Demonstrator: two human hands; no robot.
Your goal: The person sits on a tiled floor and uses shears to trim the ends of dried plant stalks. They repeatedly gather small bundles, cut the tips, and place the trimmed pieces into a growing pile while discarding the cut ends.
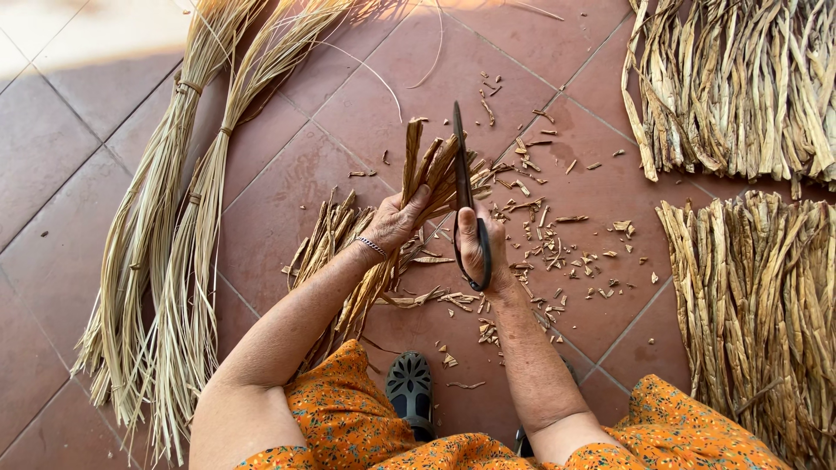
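Dried leaf bundle (427,170), clenched upright in left hand (396,222) so its ends meet black scissors (464,196) gripped by right hand (479,248); trimmings (557,248) litter tiles (287,200).

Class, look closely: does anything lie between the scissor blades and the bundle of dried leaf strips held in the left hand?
Nothing visible: the black scissors in the right hand meet the dried leaf-strip bundle gripped by the left hand directly.

Dry, matt, fibrous leaf strips (431,170); dark, dull metal shears (466,204); smooth, slightly glossy terracotta floor tiles (78,174); pale straw-like reed bundles (165,261); printed orange cloth (348,418).
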